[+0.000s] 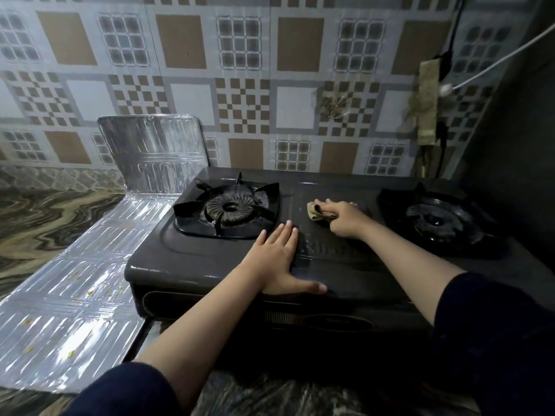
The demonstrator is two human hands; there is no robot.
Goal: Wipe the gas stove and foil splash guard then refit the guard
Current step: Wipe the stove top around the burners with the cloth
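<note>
A dark two-burner gas stove (pixel 186 259) stands on the counter. My left hand (pixel 280 259) lies flat, fingers apart, on the stove's front middle. Further back, my right hand (pixel 345 219) presses a small tan cloth (pixel 315 212) onto the stove top between the left burner (pixel 228 210) and the right burner (pixel 441 222). The foil splash guard (pixel 90 274) lies unfolded on the counter left of the stove. Its far panel (pixel 153 145) leans upright against the wall. Small yellowish specks dot the flat foil.
The marbled counter (pixel 45 217) extends left and along the front edge. A patterned tiled wall (pixel 255 85) rises behind. At the right, a tan strip (pixel 428 103), a white cable (pixel 486 63) and a dark side wall (pixel 510 145) crowd the corner.
</note>
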